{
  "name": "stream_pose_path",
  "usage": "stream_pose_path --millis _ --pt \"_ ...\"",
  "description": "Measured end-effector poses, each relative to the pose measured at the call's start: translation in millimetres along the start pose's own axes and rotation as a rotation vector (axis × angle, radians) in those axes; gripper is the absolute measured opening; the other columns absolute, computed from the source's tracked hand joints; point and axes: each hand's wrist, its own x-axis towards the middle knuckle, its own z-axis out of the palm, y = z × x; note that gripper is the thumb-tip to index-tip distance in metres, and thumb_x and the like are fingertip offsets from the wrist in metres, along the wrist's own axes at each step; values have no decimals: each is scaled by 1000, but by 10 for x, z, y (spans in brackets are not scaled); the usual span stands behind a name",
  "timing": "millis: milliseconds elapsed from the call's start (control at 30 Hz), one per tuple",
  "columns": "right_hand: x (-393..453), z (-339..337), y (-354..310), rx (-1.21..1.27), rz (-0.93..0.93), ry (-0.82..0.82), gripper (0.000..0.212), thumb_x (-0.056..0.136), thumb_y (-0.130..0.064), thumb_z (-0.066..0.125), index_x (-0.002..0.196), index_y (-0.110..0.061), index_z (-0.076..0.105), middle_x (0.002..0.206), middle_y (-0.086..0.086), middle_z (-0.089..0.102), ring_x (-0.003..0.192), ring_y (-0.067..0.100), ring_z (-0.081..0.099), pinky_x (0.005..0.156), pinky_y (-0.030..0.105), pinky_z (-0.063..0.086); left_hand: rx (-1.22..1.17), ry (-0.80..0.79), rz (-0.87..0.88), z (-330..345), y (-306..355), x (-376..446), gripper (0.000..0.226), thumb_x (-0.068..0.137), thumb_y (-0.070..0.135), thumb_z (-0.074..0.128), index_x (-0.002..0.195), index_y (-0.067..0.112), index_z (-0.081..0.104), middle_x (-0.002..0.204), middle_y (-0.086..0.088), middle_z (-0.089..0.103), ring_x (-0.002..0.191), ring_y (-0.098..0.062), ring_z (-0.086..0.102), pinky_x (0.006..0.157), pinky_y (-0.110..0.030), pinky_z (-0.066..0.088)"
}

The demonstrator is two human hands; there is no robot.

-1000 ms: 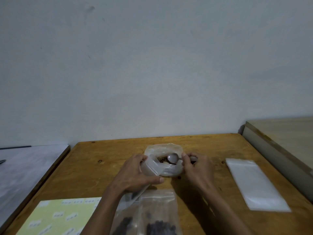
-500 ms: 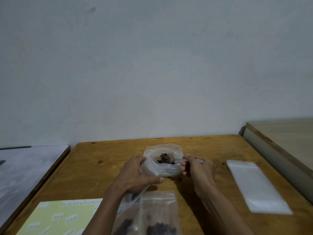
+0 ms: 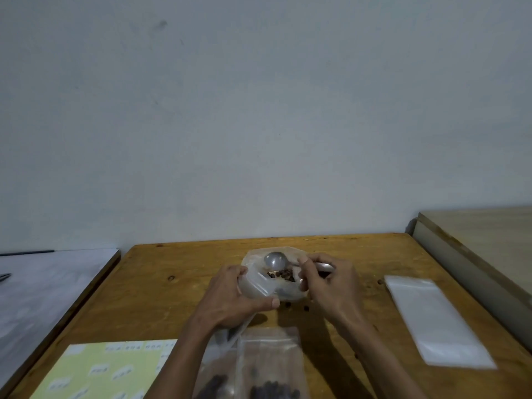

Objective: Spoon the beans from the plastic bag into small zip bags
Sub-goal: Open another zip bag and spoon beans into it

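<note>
The worn orange-brown wooden table [image 3: 178, 295] carries everything, and its hard bare top is the first hazard: any bean that lands there is likely to roll, and two small dark beans [image 3: 297, 306] already lie loose on the wood just below the hands.

To the right, well apart from the work, a flat stack of empty clear zip bags [image 3: 431, 321] waits. At the near left lies a pale yellow sheet of white labels [image 3: 98, 370].

At the near edge, two clear zip bags holding dark beans [image 3: 259, 370] lie flat between the forearms; whether they are sealed cannot be told. If they are open, a forearm dragging over them could push beans out.

In the middle, the translucent plastic bag [image 3: 267, 283] sits bunched on the table, with brown beans [image 3: 283, 274] visible at its mouth. The left hand [image 3: 230, 300] grips the bag's near side, thumb across the front and fingers curled round the film, holding the mouth open. The film is thin and slack; a loosened hold would probably let the mouth fold shut or tip beans over the rim.

The right hand [image 3: 328, 283] pinches the handle of a small shiny metal spoon [image 3: 275, 260], whose bowl hangs over the mouth with its back showing. Whether it carries beans cannot be seen. A heaped scoop could shed beans.
</note>
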Motion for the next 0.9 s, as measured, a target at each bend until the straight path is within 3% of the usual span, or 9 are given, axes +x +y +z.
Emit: stream_pose_path --millis 133,267,333,400,500,633,733,833,900 --pt "95 76 145 12 169 72 11 97 -26 64 92 -21 72 74 -2 73 63 9 69 51 22 54 -32 31 9 -60 -40 -57 112 54 73 84 145 20 46 135 4 47 118 -16 51 96 -38 55" --pt "172 104 317 -104 240 37 28 95 -34 65 119 -19 63 112 6 68 94 20 67 68 33 58 -98 53 17 -177 -40 -118 118 42 80 80 142 24 48 132 4 53 114 -15 55 90 -37 57" --pt "186 78 322 -135 265 25 43 95 -36 64 133 -20 54 127 8 60 107 24 63 80 37 57 -127 83 31 -250 -39 -145 115 46 77 83 142 25 48 132 3 55 112 -14 55 79 -26 55" --pt "186 56 307 -221 250 23 49 93 -40 66 136 -20 52 133 8 57 115 26 59 92 44 55 -162 116 49 -309 -37 -178 108 54 67 87 145 24 46 135 4 55 111 -12 54 69 -13 46" --pt "102 43 164 -398 62 139 48 88 -49 67 129 -26 58 134 4 55 124 23 50 102 46 46 -200 164 101 -356 9 -243 104 54 67 84 143 25 49 129 11 54 111 -8 52 72 -9 39" --pt "-76 134 -291 -286 -224 -7 37 79 -63 65 96 -32 74 112 -10 62 109 11 56 90 40 52 -256 210 145 -378 81 -286 98 52 71 85 136 30 53 124 15 58 112 -6 57 76 -11 44" --pt "-157 223 -513 -284 -227 -164 29 80 -55 72 82 -28 79 106 -11 68 101 6 60 83 34 56 -299 222 157 -388 140 -299 96 48 76 78 131 34 55 125 11 64 111 -7 62 79 -20 54" --pt "-161 235 -567 -275 -270 -164 26 90 -40 70 72 -23 76 96 -10 71 91 6 63 77 30 53 -335 231 170 -425 129 -321 90 46 77 80 125 42 55 122 17 63 109 -2 61 83 -19 55" --pt "-135 224 -548 -313 -392 -61 22 93 -33 67 78 -19 74 91 -4 70 84 12 63 71 30 50 -411 236 140 -467 103 -336 95 53 73 83 133 29 58 123 12 66 110 -7 64 89 -25 57"
